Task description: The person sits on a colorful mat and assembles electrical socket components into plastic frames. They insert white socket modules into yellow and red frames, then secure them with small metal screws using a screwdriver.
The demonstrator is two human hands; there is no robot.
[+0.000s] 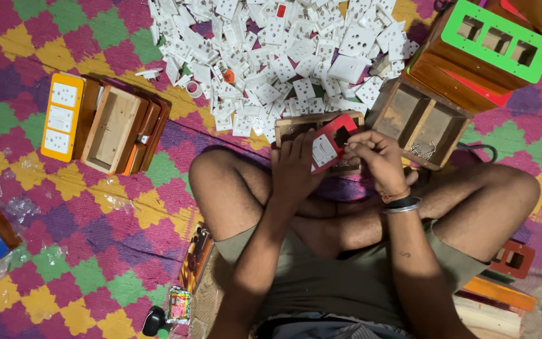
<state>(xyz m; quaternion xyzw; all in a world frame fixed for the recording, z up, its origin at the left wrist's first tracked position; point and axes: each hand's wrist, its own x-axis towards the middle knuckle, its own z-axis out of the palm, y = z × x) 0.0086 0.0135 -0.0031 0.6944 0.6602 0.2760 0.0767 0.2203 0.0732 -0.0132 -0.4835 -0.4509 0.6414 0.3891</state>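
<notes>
Seated cross-legged on a checked woven floor mat [76, 251]. Left hand [293, 168] clamped on a red plastic switch plate with a white insert [330, 144], tilted up over an open wooden box [296, 125] between the knees, likely for steadiness. Right hand [377, 157] pinched shut at the plate's upper edge; whether on a screw or small tool, cannot tell. Heap of white plastic switch and socket modules [283, 56] just ahead, within reach. Divided wooden tray holding metal screws [421, 122] beside the right hand. Yellow-fronted finished board [62, 116] off left.
</notes>
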